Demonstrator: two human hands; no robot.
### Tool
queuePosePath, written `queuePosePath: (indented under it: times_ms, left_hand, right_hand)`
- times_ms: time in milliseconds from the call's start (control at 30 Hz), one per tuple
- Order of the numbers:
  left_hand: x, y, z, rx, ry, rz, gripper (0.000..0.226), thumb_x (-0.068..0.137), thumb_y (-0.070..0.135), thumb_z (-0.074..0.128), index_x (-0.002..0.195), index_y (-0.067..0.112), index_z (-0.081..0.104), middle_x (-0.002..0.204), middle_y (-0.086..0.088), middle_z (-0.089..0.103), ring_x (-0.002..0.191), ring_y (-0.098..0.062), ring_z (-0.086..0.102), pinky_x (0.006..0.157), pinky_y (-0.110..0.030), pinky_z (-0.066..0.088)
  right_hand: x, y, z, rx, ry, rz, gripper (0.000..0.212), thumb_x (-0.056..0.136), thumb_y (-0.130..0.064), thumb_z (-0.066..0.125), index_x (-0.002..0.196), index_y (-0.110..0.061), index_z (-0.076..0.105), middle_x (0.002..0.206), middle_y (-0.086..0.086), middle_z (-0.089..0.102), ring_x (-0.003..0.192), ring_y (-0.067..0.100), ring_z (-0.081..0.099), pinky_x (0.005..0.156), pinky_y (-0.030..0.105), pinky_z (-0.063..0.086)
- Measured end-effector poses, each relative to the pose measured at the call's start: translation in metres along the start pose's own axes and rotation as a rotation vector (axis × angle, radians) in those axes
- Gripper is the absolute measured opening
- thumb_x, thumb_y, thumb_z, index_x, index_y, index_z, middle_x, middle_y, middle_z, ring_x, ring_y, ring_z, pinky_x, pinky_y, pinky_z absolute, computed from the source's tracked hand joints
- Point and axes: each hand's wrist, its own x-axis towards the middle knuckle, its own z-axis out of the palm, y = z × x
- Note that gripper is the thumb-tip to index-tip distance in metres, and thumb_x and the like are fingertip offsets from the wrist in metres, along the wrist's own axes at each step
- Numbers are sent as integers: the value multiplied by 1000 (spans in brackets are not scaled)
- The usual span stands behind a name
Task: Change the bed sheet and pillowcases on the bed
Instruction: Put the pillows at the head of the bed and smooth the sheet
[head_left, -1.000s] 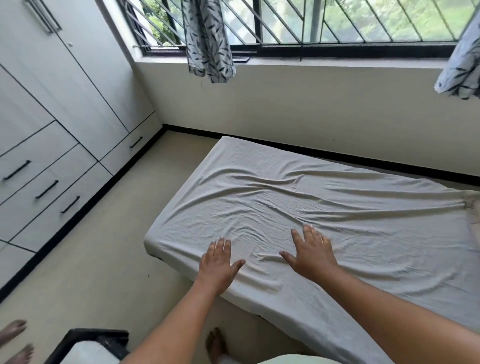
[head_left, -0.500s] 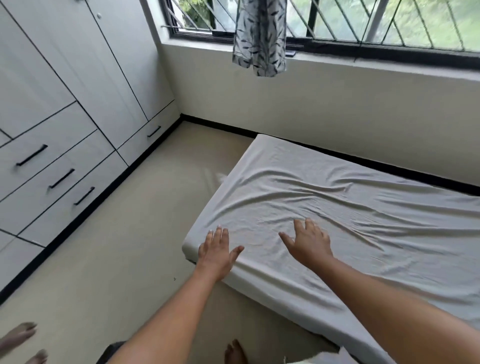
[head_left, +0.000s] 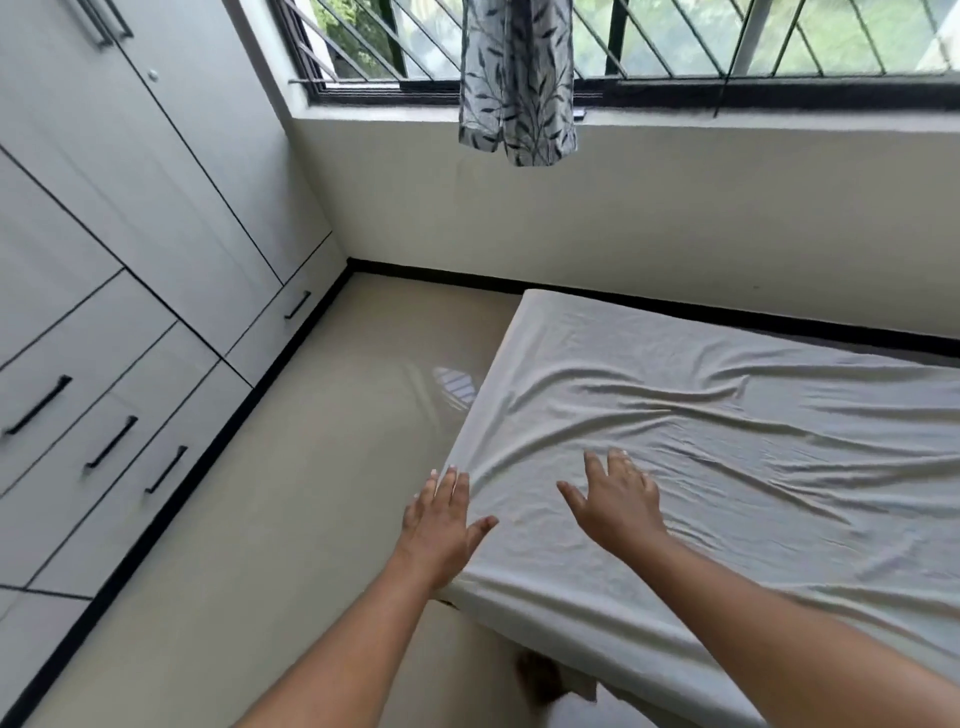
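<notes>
Fingers (head_left: 451, 486) of left hand (head_left: 441, 525) straight and spread wide at the 6 o'clock corner of wrinkled white fabric bed sheet (head_left: 727, 467), contact unclear | right hand (head_left: 618, 504) fingers wide, flat over sheet | sheet lies spread, 3 to 5 o'clock | pale grey panelled wardrobe (head_left: 130, 260) at 9 o'clock

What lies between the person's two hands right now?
Only the creased white bed sheet, near its corner; nothing else lies between the left hand and the right hand. The head view shows it.
</notes>
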Motion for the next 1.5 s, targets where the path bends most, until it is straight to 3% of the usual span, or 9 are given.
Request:
queuePosePath:
  times_ms: [167,333,467,600,767,967,1067,1233,1500]
  left_hand:
    - [59,-35,-43,84,28,58,130,53,91,-31,161,22,-7,168,4,-14,155,-22,-10,125,-45,6]
    - [119,-53,-81,95,3,141,112,68,84,-10,161,23,-6,168,6,-14,155,-20,-12,125,-44,5]
    - [182,-78,-93,113,-9,256,107,72,84,-7,161,23,-7,168,6,-14,155,-19,-14,126,-43,3]
    - [237,-116,-106,123,-34,393,113,68,86,-10,161,22,-5,168,4,-13,155,-20,-14,126,-42,2]
    - [284,-201,-128,147,-151,521,140,47,95,-31,162,20,-2,169,2,-10,155,-22,-11,126,-44,6]
    - [323,-271,-170,168,-169,562,145,44,94,-33,162,18,5,170,-1,-3,156,-25,-5,125,-47,11]
    - [337,-281,-186,162,-163,595,143,46,93,-33,161,18,5,170,0,-2,156,-26,-4,125,-47,12]
    - [350,-285,-206,170,-152,680,119,66,87,-17,162,18,2,169,3,-4,156,-23,-7,125,-45,10]
    - [391,-267,-248,219,-103,764,110,72,83,-8,162,19,0,169,5,-6,155,-19,-11,126,-43,9]
  right_hand:
    - [45,-40,-3,85,-26,55,78,99,-70,25,162,-24,16,170,14,7,157,29,4,122,54,13]
    - [90,-75,-20,91,48,80,78,99,-70,29,161,-25,17,169,14,8,157,27,4,121,53,14]
    - [124,-105,-21,77,75,183,79,99,-70,29,162,-25,14,170,13,5,158,28,1,122,53,12]
    - [146,-146,-14,86,122,322,79,99,-69,30,162,-24,13,170,13,5,157,28,2,124,52,11]
    - [163,-229,-10,110,143,527,80,99,-70,30,162,-23,13,169,14,8,157,28,6,124,52,13]
    - [178,-308,-14,154,135,620,79,100,-67,32,162,-25,10,170,13,3,157,27,3,124,53,11]
    - [183,-331,-14,149,143,635,78,100,-65,34,162,-24,10,170,14,4,157,28,4,122,52,13]
    - [194,-353,-13,166,149,680,78,101,-65,33,162,-23,8,170,13,3,157,28,4,122,52,14]
    - [233,-351,-22,244,206,764,77,102,-65,30,162,-22,9,170,15,4,157,29,6,122,53,15]
